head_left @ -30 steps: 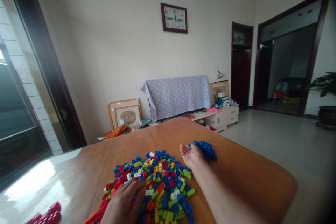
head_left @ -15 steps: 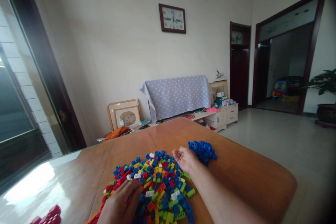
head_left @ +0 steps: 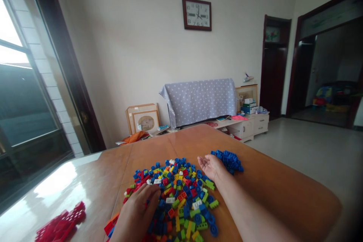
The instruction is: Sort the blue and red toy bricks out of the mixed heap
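A heap of mixed coloured bricks [head_left: 178,193] in blue, red, green, yellow and white lies on the wooden table [head_left: 269,193]. My left hand [head_left: 141,210] rests palm down on the near left side of the heap, fingers lying on the bricks. My right hand [head_left: 211,166] lies palm up at the heap's far right edge, fingers spread, nothing in it. Just right of that hand sits a separate pile of blue bricks [head_left: 229,160]. A pile of red bricks [head_left: 61,225] lies apart at the near left.
Beyond the table stand a cloth-covered object [head_left: 198,100] on a low white cabinet [head_left: 249,126], framed pictures [head_left: 143,119] against the wall, and a wall clock [head_left: 197,14]. A window is on the left, doorways on the right.
The view has shifted, so everything sits further right and the red pile shows more. Both hands stay in much the same place on the heap.
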`<state>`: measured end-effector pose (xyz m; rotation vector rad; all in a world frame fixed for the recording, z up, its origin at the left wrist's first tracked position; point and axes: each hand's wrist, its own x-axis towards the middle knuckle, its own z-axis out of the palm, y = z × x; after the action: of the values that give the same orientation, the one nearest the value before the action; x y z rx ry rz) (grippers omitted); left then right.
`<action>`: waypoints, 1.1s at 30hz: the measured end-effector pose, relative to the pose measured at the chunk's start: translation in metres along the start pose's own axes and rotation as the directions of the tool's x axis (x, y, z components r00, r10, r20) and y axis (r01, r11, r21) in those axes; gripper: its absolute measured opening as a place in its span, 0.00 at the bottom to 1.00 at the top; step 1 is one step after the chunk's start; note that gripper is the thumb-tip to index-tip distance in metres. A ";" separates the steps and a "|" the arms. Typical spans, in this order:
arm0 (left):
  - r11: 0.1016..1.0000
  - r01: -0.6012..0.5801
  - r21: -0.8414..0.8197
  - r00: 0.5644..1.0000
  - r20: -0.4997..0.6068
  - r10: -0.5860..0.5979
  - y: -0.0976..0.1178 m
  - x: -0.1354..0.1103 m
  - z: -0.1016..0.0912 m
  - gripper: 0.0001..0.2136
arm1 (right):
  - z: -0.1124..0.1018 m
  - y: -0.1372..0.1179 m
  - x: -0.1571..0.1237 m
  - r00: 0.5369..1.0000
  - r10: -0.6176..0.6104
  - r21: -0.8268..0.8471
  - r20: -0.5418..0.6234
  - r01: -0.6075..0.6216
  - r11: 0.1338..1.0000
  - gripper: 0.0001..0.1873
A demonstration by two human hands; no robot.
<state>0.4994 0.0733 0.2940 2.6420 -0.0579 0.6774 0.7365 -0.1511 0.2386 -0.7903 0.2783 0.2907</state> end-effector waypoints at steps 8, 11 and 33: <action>0.995 0.093 0.029 0.995 -0.025 -0.093 0.003 -0.003 -0.007 0.15 | 0.009 0.013 -0.020 0.970 -0.164 -0.436 0.180 0.229 0.870 0.09; 0.993 0.101 0.067 0.995 -0.004 -0.101 -0.003 -0.003 -0.007 0.15 | 0.012 0.023 -0.032 0.927 -0.192 -0.560 0.323 0.351 0.750 0.12; 0.980 0.152 0.131 0.984 0.074 -0.162 -0.008 -0.009 -0.003 0.11 | 0.021 0.033 -0.072 0.669 -0.143 -0.647 0.729 0.742 0.174 0.20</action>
<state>0.4908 0.0809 0.2889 2.7579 0.1738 0.5330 0.6611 -0.1246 0.2569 -1.8957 -0.8188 0.0011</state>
